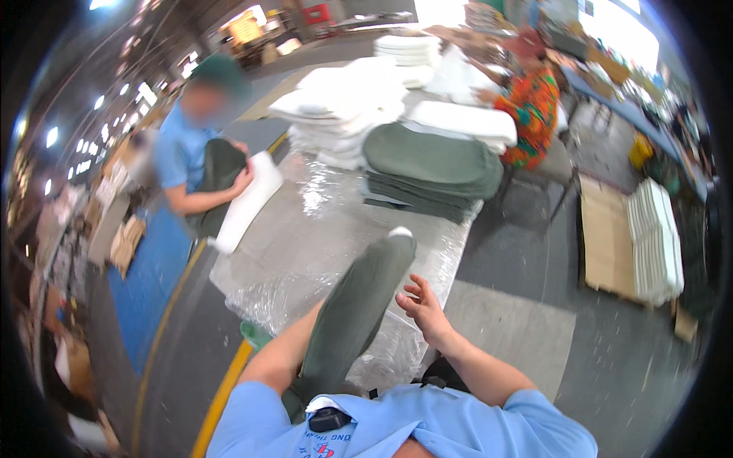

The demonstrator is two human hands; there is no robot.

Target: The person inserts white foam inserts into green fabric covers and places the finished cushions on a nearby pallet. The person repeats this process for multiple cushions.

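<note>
A dark green fabric cover (359,305), long and rounded, stands tilted in front of my chest. White padding (400,232) pokes out at its upper end. My left forearm (281,355) runs up behind the cover, which hides my left hand and its fingers. Just right of the cover, my right hand (424,307) is open, fingers apart, with nothing in it. Beneath lies a table (305,237) wrapped in clear plastic film. At its far right rests a stack of dark green covered pads (431,164).
Stacks of white pads (343,107) stand at the table's far side. Across to the left, a co-worker (187,145) holds a green cover and a white pad (250,202). Another person (531,107) sits far right. White pads (654,240) and cardboard (607,237) stand on the right floor.
</note>
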